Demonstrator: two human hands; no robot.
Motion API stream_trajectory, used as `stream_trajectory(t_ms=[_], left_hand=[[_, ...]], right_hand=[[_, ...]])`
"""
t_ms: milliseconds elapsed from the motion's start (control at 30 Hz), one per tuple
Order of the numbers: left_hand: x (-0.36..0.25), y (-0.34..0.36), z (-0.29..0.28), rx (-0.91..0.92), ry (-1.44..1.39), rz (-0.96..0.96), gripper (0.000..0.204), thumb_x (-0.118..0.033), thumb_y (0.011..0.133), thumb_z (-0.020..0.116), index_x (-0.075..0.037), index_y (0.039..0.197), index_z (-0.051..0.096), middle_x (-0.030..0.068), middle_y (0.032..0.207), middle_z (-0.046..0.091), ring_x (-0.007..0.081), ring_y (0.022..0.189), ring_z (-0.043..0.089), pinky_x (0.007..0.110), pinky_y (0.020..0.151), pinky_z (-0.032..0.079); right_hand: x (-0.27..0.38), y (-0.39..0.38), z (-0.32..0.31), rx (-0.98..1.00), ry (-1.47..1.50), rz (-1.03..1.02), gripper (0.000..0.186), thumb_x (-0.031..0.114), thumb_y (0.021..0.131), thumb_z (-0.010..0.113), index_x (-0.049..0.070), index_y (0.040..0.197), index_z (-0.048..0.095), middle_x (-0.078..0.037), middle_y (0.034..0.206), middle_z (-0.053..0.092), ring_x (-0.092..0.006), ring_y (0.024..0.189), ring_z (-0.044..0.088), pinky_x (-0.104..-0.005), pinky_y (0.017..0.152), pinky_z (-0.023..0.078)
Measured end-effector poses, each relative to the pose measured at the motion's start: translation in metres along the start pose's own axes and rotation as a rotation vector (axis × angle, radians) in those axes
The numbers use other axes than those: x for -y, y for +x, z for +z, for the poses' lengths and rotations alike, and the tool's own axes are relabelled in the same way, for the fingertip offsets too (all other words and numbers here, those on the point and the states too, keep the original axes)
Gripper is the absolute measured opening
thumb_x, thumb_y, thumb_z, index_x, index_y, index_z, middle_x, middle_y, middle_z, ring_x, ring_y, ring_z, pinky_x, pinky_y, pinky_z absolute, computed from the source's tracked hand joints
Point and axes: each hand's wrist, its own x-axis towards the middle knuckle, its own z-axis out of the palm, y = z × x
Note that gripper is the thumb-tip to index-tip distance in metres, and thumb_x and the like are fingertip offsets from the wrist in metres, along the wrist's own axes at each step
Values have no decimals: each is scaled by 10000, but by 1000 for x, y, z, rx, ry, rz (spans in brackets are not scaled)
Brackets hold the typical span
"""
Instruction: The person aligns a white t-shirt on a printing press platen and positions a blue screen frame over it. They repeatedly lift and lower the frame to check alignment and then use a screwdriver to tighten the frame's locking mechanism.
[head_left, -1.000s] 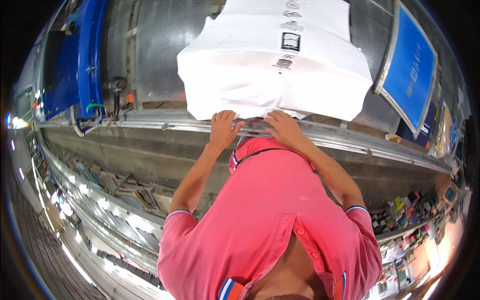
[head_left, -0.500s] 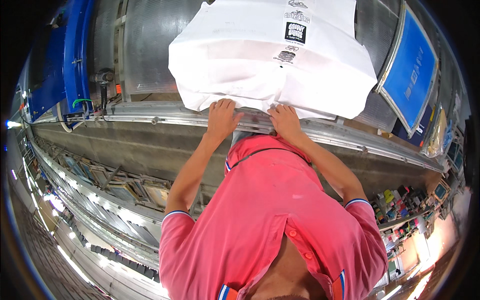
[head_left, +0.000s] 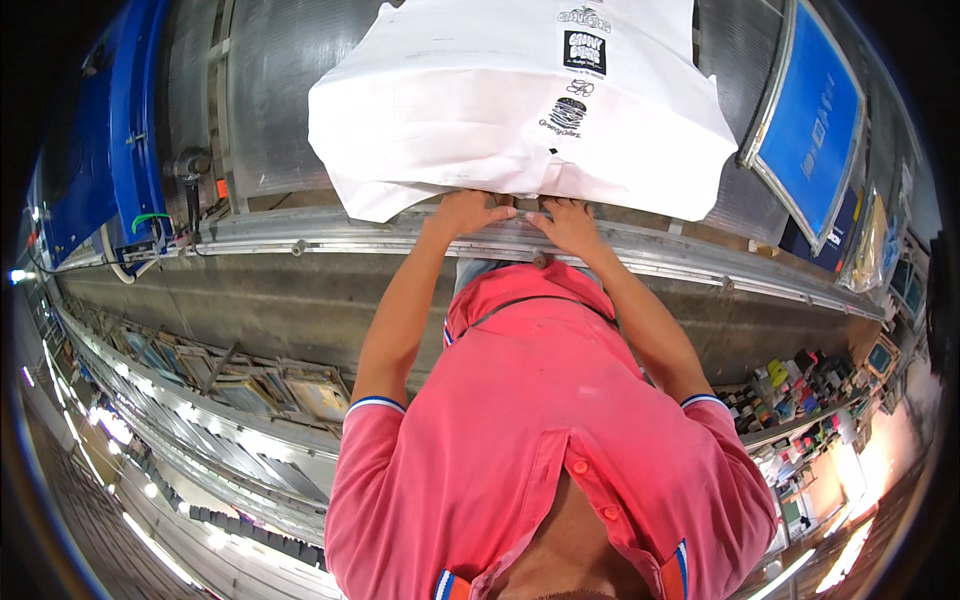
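A white cloth [head_left: 450, 110] with black printed designs lies spread in front of me, its near part bent down over a raised edge. My left hand [head_left: 466, 214] is at the cloth's near hem, its fingers tucked under the hem and partly hidden, its thumb stretched to the right. Close beside it, my right hand [head_left: 568, 226] has its fingers at the same hem and its thumb pointing left, apart from the fingers. The two thumbs nearly meet. Neither thumb presses on the cloth.
A metal rail [head_left: 380, 236] runs along the near edge, below the cloth. To the right leans a blue screen frame [head_left: 810, 130], with a plastic-wrapped item [head_left: 868, 255] near it. Blue machinery [head_left: 125, 120] and a dark clamp-like fitting [head_left: 188, 168] stand left. Several frames [head_left: 290, 390] lie behind me.
My hands have come closer together, and the fingers have slid under the hem with the thumbs off it. The cloth's near edge sits flatter. The whole view has shifted slightly.
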Motion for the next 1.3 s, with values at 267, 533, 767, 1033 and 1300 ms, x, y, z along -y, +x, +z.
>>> stream_trajectory(t_ms=[267, 533, 767, 1033, 1300], left_hand=[[43, -104, -89, -863, -745, -318, 395, -79, 817, 757, -30, 1198, 666, 63, 1031, 678, 142, 764, 611, 281, 623, 496], [155, -112, -95, -448, -877, -425, 214, -25, 771, 788, 16, 971, 724, 34, 781, 702, 130, 639, 590, 288, 585, 454], [179, -106, -126, -506, -918, -181, 146, -2, 766, 793, 19, 906, 755, 58, 861, 752, 107, 754, 654, 287, 734, 522], [175, -109, -113, -463, -733, -290, 374, -20, 728, 752, 58, 1092, 708, 84, 1017, 730, 180, 929, 646, 325, 852, 486], [172, -110, -105, -497, -607, -295, 478, -49, 753, 732, 30, 1218, 654, 105, 1143, 711, 206, 1024, 641, 327, 925, 468]], right_hand=[[-124, -62, -112, -637, 296, 540, 390, 373, 956, 642, -3, 1047, 688, -119, 1013, 713, -276, 936, 662, -419, 843, 501], [-253, -43, -129, -422, 1113, 698, 333, 257, 885, 758, 29, 1112, 674, -56, 1038, 659, -147, 952, 617, -347, 814, 485], [-307, -55, -118, -900, 870, 598, 522, 259, 876, 770, 6, 1292, 584, -67, 1044, 698, -154, 939, 650, -323, 864, 432], [-255, -49, -125, -640, 1076, 651, 495, 282, 831, 795, 74, 1242, 614, -31, 967, 684, -136, 901, 632, -333, 782, 438], [-235, -34, -144, -580, 1039, 623, 333, 244, 853, 783, -11, 1050, 699, -59, 907, 695, -151, 819, 633, -315, 729, 510]])
